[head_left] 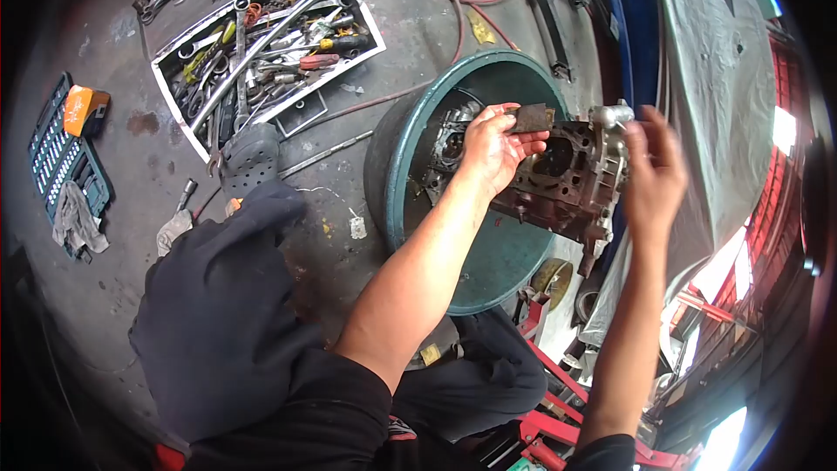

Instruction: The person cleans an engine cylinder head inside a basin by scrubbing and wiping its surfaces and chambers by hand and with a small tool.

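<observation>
My left hand [493, 153] is turned palm up over the tub, its fingers closed on a small dark, flat, squarish piece [532, 119] that looks worn and brownish. Just below and behind it, a dirty metal engine block [558, 192] with open cylinder bores lies across the round teal tub [403, 174]. My right hand [654, 166] is beside the block's right end, near a light metal fitting [613, 115]. Motion smears its fingers, so whether they hold or touch anything cannot be made out.
A white-edged toolbox [370, 22] full of wrenches and screwdrivers stands at upper left. A socket set case [61, 157] with an orange box [85, 111] lies far left. Red hoses [458, 0] cross the floor. Grey sheeting [706, 122] hangs at right, above a red metal frame [558, 371].
</observation>
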Demonstrator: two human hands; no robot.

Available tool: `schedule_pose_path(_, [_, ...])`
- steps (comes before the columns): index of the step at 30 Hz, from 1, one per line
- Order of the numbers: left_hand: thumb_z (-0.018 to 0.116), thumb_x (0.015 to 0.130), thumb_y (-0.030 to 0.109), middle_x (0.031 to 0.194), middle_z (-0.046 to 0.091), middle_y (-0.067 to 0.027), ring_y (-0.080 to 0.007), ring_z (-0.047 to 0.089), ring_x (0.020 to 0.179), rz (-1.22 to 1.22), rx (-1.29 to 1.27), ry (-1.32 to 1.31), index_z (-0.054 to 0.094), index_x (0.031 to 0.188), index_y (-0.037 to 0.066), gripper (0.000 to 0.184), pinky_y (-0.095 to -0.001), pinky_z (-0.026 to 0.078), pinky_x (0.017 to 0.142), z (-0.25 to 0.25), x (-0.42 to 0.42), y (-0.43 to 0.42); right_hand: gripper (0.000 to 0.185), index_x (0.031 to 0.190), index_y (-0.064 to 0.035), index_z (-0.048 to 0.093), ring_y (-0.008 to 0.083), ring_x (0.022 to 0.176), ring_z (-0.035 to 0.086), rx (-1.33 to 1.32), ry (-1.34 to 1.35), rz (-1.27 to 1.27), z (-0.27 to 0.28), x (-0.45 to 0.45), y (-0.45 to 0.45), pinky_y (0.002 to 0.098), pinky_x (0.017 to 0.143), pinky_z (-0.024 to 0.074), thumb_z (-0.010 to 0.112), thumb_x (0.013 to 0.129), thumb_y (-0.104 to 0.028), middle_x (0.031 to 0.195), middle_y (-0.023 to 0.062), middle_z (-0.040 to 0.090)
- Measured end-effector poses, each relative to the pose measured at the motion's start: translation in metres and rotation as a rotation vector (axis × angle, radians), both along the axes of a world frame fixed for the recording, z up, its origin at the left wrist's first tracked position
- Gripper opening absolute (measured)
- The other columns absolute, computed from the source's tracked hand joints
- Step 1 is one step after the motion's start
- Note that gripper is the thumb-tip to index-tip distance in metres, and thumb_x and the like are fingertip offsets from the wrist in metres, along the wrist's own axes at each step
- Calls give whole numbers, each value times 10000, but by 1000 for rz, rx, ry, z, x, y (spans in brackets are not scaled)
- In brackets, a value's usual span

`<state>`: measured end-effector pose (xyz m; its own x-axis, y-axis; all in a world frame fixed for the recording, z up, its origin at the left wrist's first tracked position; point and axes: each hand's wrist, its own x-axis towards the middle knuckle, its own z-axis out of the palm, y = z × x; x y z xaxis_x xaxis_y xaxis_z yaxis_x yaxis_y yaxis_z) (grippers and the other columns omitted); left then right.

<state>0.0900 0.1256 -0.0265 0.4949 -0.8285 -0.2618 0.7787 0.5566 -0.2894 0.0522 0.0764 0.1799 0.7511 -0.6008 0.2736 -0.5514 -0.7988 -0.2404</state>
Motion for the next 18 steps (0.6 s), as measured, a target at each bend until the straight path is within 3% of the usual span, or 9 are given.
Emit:
schedule_pose_path(3, [449, 882, 61, 996, 606, -231, -358, 656, 798, -1, -37, 38, 430, 1122, 23, 244, -455, 566, 707, 15, -9, 6, 483, 1172, 12, 604, 212, 752, 637, -15, 293, -160, -24, 4, 37, 327, 737, 499, 692, 851, -338, 915, 143, 676])
schedule_pose_path(5, [514, 884, 81, 1051, 603, -203, -323, 636, 909, 10, -86, 8, 473, 1115, 27, 241, -454, 532, 817, 22, -17, 12, 462, 1120, 26, 621, 252, 755, 648, 96, 307, -198, -44, -1, 31, 344, 709, 496, 702, 839, -332, 881, 155, 679])
schedule_pose_path(7, [556, 874, 91, 1047, 604, -155, -273, 630, 905, -47, -128, -17, 509, 1113, 32, 250, -448, 520, 833, 30, -17, 23, 382, 1033, 34, 641, 265, 750, 655, 255, 274, -210, -51, -9, 19, 359, 681, 488, 701, 838, -289, 839, 153, 684])
schedule_pose_path(9, [609, 871, 114, 1061, 600, -133, -245, 623, 943, -145, -104, -200, 521, 1119, 36, 275, -442, 515, 833, 30, -9, 35, 269, 934, 44, 638, 95, 597, 542, 120, 351, -157, -48, -16, 19, 249, 560, 439, 689, 858, -209, 705, 72, 654])
schedule_pose_path(11, [654, 857, 90, 984, 625, -110, -215, 648, 875, -167, -68, -308, 570, 1042, 23, 214, -376, 542, 748, 29, -4, 40, 227, 840, 43, 627, 86, 576, 524, 123, 379, -123, -38, -21, 27, 252, 546, 431, 680, 857, -177, 633, 44, 619])
schedule_pose_path(13, [655, 848, 30, 865, 646, -95, -189, 666, 722, -209, 130, -657, 601, 944, 4, 113, -305, 550, 614, 31, 0, 40, 208, 855, 29, 645, 141, 584, 573, 337, 345, -198, -32, -30, 28, 307, 552, 450, 665, 861, -178, 671, 99, 639])
schedule_pose_path(14, [639, 852, 1, 770, 645, -83, -169, 647, 584, -175, 141, -614, 610, 893, -5, 50, -259, 528, 517, 33, -6, 35, 187, 843, 26, 634, 98, 556, 533, 278, 330, -181, -32, -33, 34, 281, 513, 426, 648, 876, -157, 619, 68, 601])
schedule_pose_path(17, [622, 870, 13, 756, 638, -72, -145, 623, 534, -229, 205, -692, 590, 919, -1, 60, -256, 507, 482, 44, -10, 38, 199, 831, 24, 624, 109, 546, 529, 247, 291, -247, -28, -33, 45, 285, 504, 422, 636, 888, -166, 606, 62, 588])
schedule_pose_path(18, [642, 870, 54, 756, 636, -65, -140, 630, 594, -232, 175, -757, 582, 1001, 3, 153, -272, 509, 532, 46, -5, 40, 231, 789, 23, 604, 107, 546, 529, 350, 255, -296, -28, -32, 41, 279, 501, 413, 620, 900, -178, 595, 59, 578])
